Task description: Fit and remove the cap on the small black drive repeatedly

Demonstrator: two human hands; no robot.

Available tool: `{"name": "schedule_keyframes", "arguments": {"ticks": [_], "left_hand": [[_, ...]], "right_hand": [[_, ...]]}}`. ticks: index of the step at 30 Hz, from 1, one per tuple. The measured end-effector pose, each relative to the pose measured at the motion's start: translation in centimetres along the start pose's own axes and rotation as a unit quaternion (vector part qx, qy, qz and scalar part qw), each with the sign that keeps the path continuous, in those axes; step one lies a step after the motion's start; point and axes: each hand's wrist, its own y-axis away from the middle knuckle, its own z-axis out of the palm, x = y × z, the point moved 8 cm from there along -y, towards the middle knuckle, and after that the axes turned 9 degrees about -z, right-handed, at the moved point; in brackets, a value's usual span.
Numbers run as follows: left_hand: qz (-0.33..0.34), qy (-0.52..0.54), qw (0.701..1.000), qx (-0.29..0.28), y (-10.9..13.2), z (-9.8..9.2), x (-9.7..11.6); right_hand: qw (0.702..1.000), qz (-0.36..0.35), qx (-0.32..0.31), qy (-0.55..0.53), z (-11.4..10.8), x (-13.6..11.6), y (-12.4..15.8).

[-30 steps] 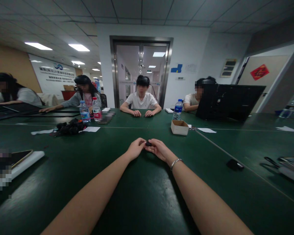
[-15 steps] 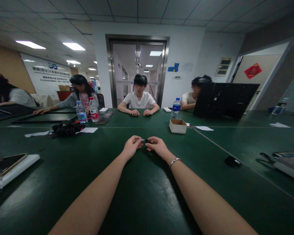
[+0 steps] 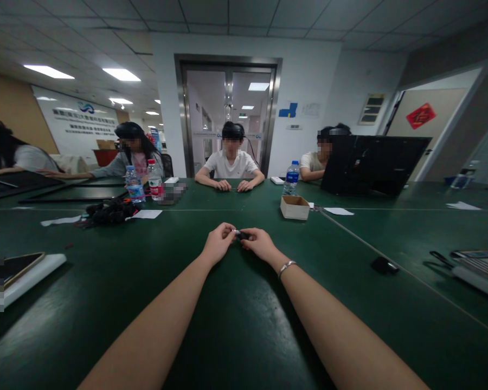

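Pinched between the thumb and fingers of my left hand (image 3: 218, 242) is a small silver piece (image 3: 236, 232). My right hand (image 3: 263, 245), with a metal bracelet at the wrist, grips a small black piece (image 3: 244, 236). Both hands meet just above the green table (image 3: 236, 303), and the two pieces appear to touch end to end. Their exact kind is too small to make out, and the fingers cover part of each.
Beyond my hands stands a small open cardboard box (image 3: 294, 208), with a water bottle (image 3: 291, 179) behind it. A black object (image 3: 384, 265) lies to the right. Dark cables (image 3: 110, 211) are heaped at the left. Several people sit around the table, near a monitor (image 3: 374, 165).
The gap between the silver piece and the black piece has closed, and they now appear to meet. My right hand has shifted slightly left.
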Motion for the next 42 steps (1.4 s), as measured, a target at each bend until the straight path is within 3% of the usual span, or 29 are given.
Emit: {"name": "schedule_keyframes", "arguments": {"ticks": [13, 31, 42], "left_hand": [[-0.026, -0.013, 1.0, 0.001, -0.5, -0.1, -0.6], [-0.075, 0.009, 0.997, 0.0, -0.5, -0.1, -1.0], [-0.012, -0.005, 1.0, -0.025, -0.4, 0.2, -0.4]], "right_hand": [[0.966, 0.055, 0.053, -0.246, -0.8, 0.6, 0.3], [0.959, 0.071, 0.041, -0.273, -0.7, 0.4, 0.6], [0.957, 0.083, 0.04, -0.276, -0.6, 0.5, 0.6]]}}
